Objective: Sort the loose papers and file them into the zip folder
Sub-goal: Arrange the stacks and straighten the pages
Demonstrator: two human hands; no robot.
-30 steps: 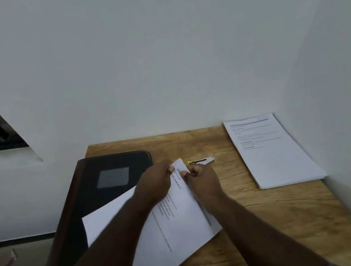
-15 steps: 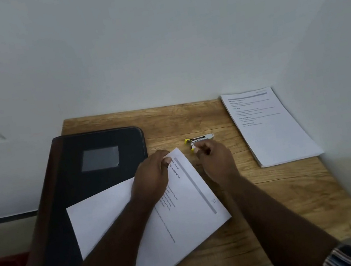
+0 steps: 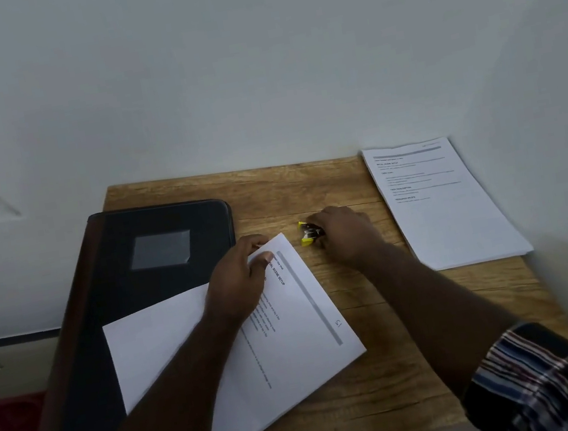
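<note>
Loose papers (image 3: 221,342) lie angled on the wooden table (image 3: 396,377), partly over the black zip folder (image 3: 151,237). My left hand (image 3: 237,283) pinches their top corner. My right hand (image 3: 346,238) grips a yellow stapler (image 3: 307,234). Second stack (image 3: 443,211) sits far right.

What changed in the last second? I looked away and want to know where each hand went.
The right hand left the corner of the loose papers, reached toward the wall and closed on the small yellow stapler, which now lies turned from how it lay. The left hand still pinches the papers' top corner. The black zip folder and the paper stack on the right stayed put.
</note>
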